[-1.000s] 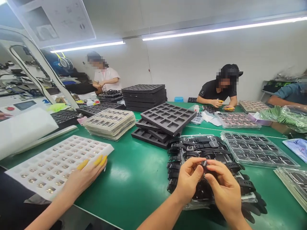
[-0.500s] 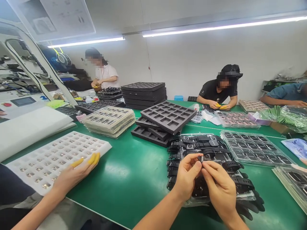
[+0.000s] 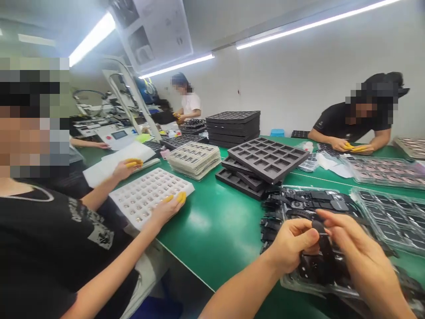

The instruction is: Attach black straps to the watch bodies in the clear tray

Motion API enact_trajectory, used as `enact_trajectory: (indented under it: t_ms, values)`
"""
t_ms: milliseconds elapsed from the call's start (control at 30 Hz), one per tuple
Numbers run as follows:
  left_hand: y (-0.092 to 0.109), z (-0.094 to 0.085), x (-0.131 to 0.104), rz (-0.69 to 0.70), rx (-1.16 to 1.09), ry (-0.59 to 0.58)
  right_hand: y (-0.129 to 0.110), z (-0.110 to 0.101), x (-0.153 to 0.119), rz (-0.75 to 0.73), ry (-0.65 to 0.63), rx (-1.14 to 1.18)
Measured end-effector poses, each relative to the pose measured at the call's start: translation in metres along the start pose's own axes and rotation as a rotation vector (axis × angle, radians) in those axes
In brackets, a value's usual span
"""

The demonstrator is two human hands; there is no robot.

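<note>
Over strapped watches (image 3: 309,203) on the worktop (image 3: 212,217), my left hand (image 3: 291,246) pinches a black strap (image 3: 319,227); my right hand (image 3: 362,253) is loosely spread beside it, contact unclear. That strap seems unfinished; nearby watch cases (image 3: 393,215) lie strapless.

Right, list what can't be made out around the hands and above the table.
- Small black strap-like piece: head view; the fingers of the left hand cover part of it.
- Contact by the right hand: head view; blur hides whether its fingertips touch the piece.
- Clear plastic tray of square black panels: head view; cut off by the right edge.
- White printed sheet overhead: head view; print too small and blurred.
</note>
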State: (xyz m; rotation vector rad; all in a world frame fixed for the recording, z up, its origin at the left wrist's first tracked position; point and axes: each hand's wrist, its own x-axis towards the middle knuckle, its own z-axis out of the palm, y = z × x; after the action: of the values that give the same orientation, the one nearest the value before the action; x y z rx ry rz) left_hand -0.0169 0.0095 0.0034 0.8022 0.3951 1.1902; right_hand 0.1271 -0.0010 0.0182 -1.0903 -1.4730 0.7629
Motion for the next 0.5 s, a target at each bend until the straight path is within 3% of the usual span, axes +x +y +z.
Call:
enact_trajectory:
  t_ms: [67,133,333,500]
  values:
    - [0.005,0.001,-0.001,-0.073,0.005,-0.043,-0.015,-0.007,0.011,0.048,-0.207,-0.015]
    - [0.008,0.002,-0.001,-0.138,0.028,-0.064,-0.024,-0.009,0.02,0.115,-0.245,0.014]
    - [0.0,0.005,0.001,-0.292,0.144,-0.141,-0.024,-0.01,0.031,0.31,0.23,0.397]
    - [-0.004,0.003,0.002,-0.305,0.107,-0.163,-0.027,-0.009,0.034,0.318,0.238,0.484]
